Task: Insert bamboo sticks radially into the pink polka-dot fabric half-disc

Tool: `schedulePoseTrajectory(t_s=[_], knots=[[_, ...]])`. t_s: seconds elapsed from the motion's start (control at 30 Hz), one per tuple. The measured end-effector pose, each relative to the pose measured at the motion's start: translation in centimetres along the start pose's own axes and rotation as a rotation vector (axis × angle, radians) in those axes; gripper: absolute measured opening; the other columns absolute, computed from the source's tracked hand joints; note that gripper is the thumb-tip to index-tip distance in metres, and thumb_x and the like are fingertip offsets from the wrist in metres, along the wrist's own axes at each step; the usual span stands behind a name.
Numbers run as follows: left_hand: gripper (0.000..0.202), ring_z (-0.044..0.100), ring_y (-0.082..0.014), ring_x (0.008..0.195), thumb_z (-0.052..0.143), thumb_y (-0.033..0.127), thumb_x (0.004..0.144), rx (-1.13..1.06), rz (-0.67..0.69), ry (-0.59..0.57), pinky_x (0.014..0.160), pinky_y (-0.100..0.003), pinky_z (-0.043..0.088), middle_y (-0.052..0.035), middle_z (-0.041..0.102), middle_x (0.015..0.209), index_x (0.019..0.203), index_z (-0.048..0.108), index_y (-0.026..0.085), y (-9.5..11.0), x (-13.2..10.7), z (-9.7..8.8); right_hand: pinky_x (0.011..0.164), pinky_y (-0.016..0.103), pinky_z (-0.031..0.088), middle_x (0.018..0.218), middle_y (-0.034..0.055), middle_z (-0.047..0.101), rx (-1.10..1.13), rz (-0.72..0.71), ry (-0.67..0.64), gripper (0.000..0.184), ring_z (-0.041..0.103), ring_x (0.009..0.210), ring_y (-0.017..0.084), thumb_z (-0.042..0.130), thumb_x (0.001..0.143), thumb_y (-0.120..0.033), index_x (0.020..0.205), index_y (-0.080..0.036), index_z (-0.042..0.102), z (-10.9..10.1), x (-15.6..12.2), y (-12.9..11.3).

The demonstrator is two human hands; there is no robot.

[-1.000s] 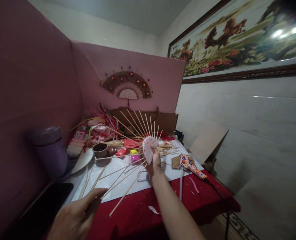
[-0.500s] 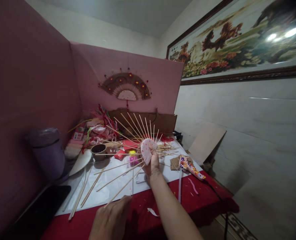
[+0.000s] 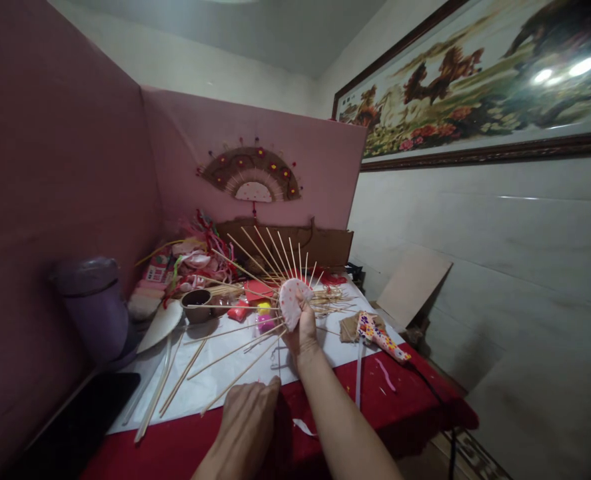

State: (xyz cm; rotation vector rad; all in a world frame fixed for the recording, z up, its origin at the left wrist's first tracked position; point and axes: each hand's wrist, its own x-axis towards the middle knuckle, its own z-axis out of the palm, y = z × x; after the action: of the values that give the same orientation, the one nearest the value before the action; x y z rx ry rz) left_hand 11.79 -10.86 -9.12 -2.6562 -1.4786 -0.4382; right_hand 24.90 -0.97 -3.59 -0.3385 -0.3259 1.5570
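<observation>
My right hand (image 3: 301, 333) is closed on the white, red-dotted half-round base (image 3: 290, 303) of a fan frame, thumb on its face. Thin wooden sticks (image 3: 235, 347) spread from the base upward and to the left. The frame is held up over the table, tilted. Close to the table's front edge, below the lowest sticks, is my left hand (image 3: 248, 423), back upward. Its fingers bend down out of sight, so what they hold, if anything, is hidden. The left hand appears apart from the fan frame.
A finished brown fan (image 3: 255, 160) hangs on the pink board. A brown cup (image 3: 196, 305), a purple lidded container (image 3: 92, 307) and loose sticks (image 3: 182, 377) are to the left. On the right lies a flower-patterned glue gun (image 3: 382, 337) with a cord, beside brown cloth (image 3: 349, 329).
My left hand has moved right and slightly up, away from the tip of the lowest stick. The fan frame in my right hand has shifted slightly left.
</observation>
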Motion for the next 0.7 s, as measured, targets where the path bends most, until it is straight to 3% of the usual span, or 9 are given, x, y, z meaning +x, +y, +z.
schedulePoseTrajectory(t_s=[0.1,0.23,0.4,0.6,0.7], knots=[[0.037,0.060,-0.0200,0.084,0.035,0.009,0.083,-0.050,0.067,0.031,0.076,-0.033,0.040,-0.0079,0.066,0.090,0.114,0.051,0.021,1.0,0.0,0.2,0.059,0.032,0.053,0.064,0.0023,0.067,-0.020,-0.016,0.007,0.018,0.063,0.064,0.018,0.050,0.074,-0.031,0.078,-0.016,0.060,0.0,0.1,0.1],[0.031,0.062,-0.0215,0.066,0.034,0.009,0.081,-0.102,0.038,-0.126,0.061,-0.031,0.040,-0.0049,0.066,0.068,0.095,0.058,0.023,3.0,1.4,-1.9,0.058,0.033,0.053,0.061,0.0032,0.066,-0.032,-0.015,0.002,0.020,0.064,0.064,0.018,0.049,0.075,-0.030,0.079,-0.015,0.060,-0.2,0.2,0.2],[0.028,0.064,-0.0224,0.067,0.039,0.009,0.077,-0.150,0.047,-0.211,0.063,-0.031,0.039,-0.0055,0.068,0.069,0.092,0.059,0.022,4.1,2.8,-3.7,0.058,0.033,0.054,0.064,0.0038,0.067,-0.027,-0.021,-0.019,0.021,0.064,0.063,0.018,0.047,0.075,-0.030,0.081,-0.014,0.060,-0.1,0.2,0.2],[0.028,0.061,-0.0215,0.074,0.037,0.012,0.080,-0.191,-0.024,-0.198,0.067,-0.032,0.040,-0.0065,0.066,0.074,0.092,0.060,0.022,2.8,1.4,-1.9,0.058,0.032,0.054,0.062,0.0031,0.066,-0.002,0.006,-0.038,0.021,0.064,0.062,0.018,0.048,0.075,-0.030,0.083,-0.014,0.060,-0.1,0.3,0.3],[0.025,0.059,-0.0227,0.084,0.039,0.017,0.081,-0.321,-0.064,-0.049,0.077,-0.036,0.040,-0.0083,0.066,0.084,0.093,0.061,0.021,1.8,1.1,-0.9,0.059,0.032,0.054,0.062,0.0029,0.066,0.007,0.003,-0.018,0.021,0.063,0.062,0.018,0.048,0.075,-0.029,0.083,-0.014,0.060,-0.1,0.4,0.2]])
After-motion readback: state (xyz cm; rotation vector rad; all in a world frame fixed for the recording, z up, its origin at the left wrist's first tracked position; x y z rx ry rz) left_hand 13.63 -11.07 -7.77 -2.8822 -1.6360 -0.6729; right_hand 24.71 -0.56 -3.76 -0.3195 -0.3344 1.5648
